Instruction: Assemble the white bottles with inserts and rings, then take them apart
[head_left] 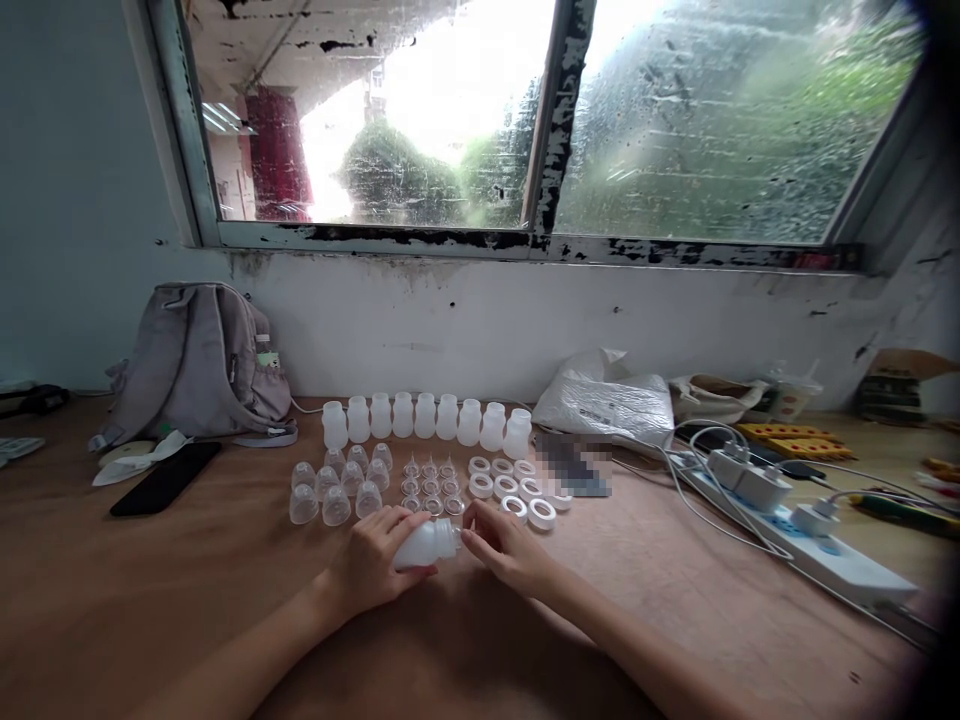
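My left hand (366, 562) is wrapped round a frosted white baby bottle (426, 545), which lies tilted on its side with its neck toward the right. At the bottle's mouth, my right hand (511, 550) pinches a small clear teat (457, 532), partly hidden by the fingers. Beyond my hands, several clear teats (430, 487) stand in rows. White screw rings (541, 514) lie to their right, and clear domed caps (304, 504) to their left. A row of frosted bottles (425, 416) stands upright behind them.
A grey backpack (191, 360) leans by the wall, with a black phone (166, 478) before it. On the right are a silvery plastic bag (607, 400), a white power strip (847, 570) with plugs and cables, and yellow parts (795, 440). A window is above.
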